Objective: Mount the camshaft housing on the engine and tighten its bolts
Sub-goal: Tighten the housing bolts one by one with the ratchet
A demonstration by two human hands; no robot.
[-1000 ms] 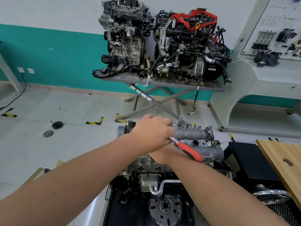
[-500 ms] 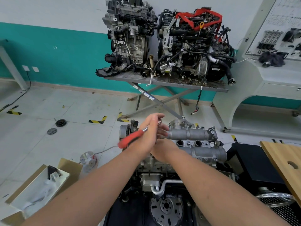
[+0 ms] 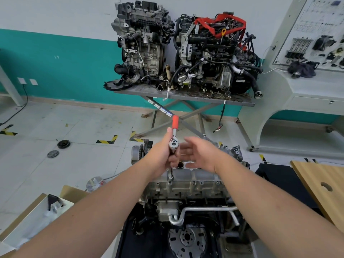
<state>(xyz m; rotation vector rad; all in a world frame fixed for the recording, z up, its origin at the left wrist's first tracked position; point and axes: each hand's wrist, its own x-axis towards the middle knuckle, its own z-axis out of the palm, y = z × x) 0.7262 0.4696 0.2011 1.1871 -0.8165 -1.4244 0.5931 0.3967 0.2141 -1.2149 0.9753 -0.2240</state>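
The grey camshaft housing (image 3: 202,176) lies on top of the engine (image 3: 188,207) just below me. My left hand (image 3: 161,155) grips a ratchet wrench (image 3: 174,144) by its head, the red handle pointing up and away. Its extension runs down to a bolt (image 3: 170,180) on the housing's near left edge. My right hand (image 3: 200,155) hovers over the housing with fingers spread and blurred, holding nothing. Several more bolts line the housing's front edge.
Two other engines (image 3: 180,47) stand on a metal table (image 3: 186,98) against the teal wall. An open cardboard box (image 3: 37,215) lies at lower left, a wooden board (image 3: 323,185) at right, and a white display bench (image 3: 307,77) at far right. Round parts (image 3: 63,144) lie on the floor.
The wrench moved from the housing's far side to its near left edge, its handle swinging from left to upright. My right hand came off the housing and opened.
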